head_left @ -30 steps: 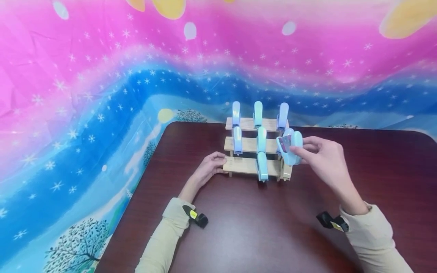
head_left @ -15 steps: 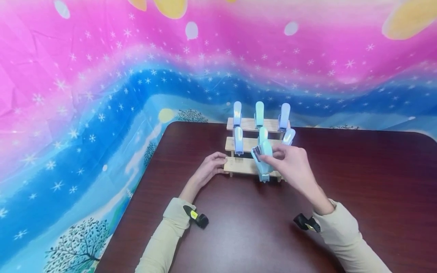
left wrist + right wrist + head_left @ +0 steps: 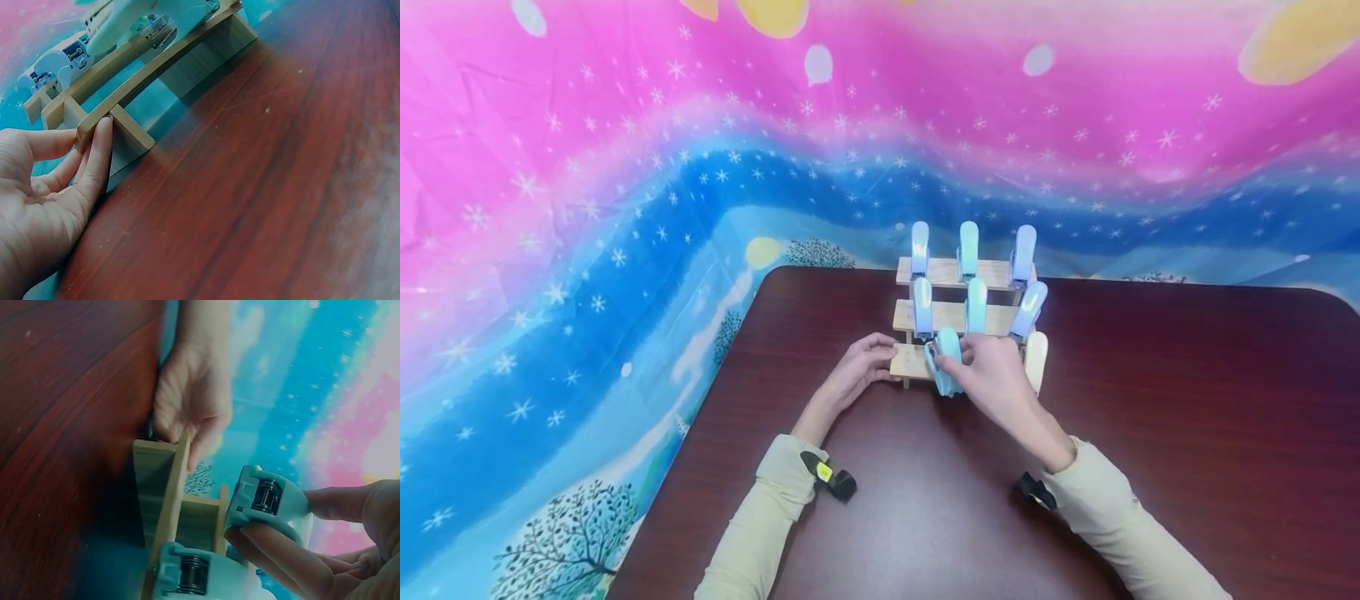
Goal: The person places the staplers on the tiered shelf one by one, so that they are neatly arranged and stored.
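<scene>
A small three-tier wooden rack (image 3: 910,363) stands on the table. My left hand (image 3: 859,368) pinches the left end of its front shelf between thumb and fingers. A mint-green mini stapler (image 3: 947,354) is pinched in my right hand (image 3: 1003,375), tilted, close over the left part of the front shelf. Beside it, in the right wrist view, another mint stapler (image 3: 206,578) sits on that shelf, hidden behind my hand in the head view. A cream stapler (image 3: 1037,360) is at the shelf's right end.
Middle tier: lilac stapler (image 3: 922,307), mint stapler (image 3: 976,305) and slanted lilac stapler (image 3: 1028,308). Top tier: lilac stapler (image 3: 919,250), mint stapler (image 3: 968,250) and lilac stapler (image 3: 1022,254). The dark wooden table (image 3: 910,517) meets a colourful cloth backdrop (image 3: 625,192).
My right hand has carried the mint stapler leftward and down, from the rack's right side to over the front shelf's left part. The cream stapler has come into view. My left hand stays put.
</scene>
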Demonstrator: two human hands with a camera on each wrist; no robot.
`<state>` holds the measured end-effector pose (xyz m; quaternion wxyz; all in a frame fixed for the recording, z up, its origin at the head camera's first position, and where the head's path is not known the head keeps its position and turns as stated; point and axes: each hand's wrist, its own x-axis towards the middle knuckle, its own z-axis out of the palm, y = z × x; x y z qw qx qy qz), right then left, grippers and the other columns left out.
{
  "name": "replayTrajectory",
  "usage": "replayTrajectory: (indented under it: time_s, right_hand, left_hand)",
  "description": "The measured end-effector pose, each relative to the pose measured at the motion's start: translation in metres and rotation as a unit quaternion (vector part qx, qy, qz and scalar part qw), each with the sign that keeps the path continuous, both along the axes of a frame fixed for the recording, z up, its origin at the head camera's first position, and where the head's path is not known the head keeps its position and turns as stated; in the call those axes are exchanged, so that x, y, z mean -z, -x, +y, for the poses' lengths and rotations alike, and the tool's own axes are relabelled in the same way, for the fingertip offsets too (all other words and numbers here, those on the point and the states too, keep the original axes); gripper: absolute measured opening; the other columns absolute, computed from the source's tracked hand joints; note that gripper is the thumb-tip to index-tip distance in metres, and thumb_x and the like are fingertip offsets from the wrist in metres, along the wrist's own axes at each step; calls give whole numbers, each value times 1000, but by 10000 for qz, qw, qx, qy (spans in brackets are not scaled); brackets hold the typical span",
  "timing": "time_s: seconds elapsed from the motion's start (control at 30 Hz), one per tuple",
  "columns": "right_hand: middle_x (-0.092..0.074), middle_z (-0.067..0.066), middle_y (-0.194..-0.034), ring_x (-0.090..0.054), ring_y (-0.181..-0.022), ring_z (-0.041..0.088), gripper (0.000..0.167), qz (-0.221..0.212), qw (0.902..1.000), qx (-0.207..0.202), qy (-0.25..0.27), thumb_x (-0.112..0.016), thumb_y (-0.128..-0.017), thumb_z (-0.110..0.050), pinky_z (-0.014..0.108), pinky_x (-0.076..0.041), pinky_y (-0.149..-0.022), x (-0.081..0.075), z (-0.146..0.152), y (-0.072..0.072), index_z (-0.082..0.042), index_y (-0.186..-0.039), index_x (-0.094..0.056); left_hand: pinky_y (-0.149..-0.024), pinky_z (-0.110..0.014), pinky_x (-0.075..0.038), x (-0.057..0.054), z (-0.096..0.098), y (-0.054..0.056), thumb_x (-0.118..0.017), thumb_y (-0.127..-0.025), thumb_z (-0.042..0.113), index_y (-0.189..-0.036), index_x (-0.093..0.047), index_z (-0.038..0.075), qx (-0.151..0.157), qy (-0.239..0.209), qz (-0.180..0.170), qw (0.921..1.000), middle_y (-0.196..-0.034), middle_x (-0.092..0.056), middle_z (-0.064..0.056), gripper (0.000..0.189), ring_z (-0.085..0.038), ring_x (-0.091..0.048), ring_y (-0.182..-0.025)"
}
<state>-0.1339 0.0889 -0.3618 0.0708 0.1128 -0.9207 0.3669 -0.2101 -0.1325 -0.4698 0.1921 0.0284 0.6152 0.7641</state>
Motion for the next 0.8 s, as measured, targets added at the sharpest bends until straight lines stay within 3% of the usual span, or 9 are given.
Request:
replayTrajectory:
  time_s: [0.27,0.57,0.8]
  right_hand:
    - [-46,1,-53,-45,-44,14,26,22,9988,46,-478,-77,-91,-17,27,-37,-41,9,-17,5,0,-77,-64]
    - [-45,3,-56,-47,-47,16,26,260,9981,-9,-550,-77,-92,-12,28,-43,-44,21,-25,13,3,-77,-61]
    - [-44,2,-54,-46,-45,15,28,400,9979,-22,-518,-76,-95,-14,27,-40,-43,24,-28,18,1,-77,-60]
  left_hand:
    - [-76,-30,-61,1,-1,0,-55,-100,4,-123,-54,-4,-27,82,-35,10000,-110,-62,-14,25,-19,-67,-87]
    - [-75,-30,-60,1,0,1,-54,-100,3,-123,-54,-5,29,27,10,10000,-111,-60,-15,24,-19,-67,-86]
    - [-74,-30,-60,0,0,1,-54,-100,3,-122,-54,-6,57,-9,88,9999,-111,-60,-15,23,-19,-66,-87]
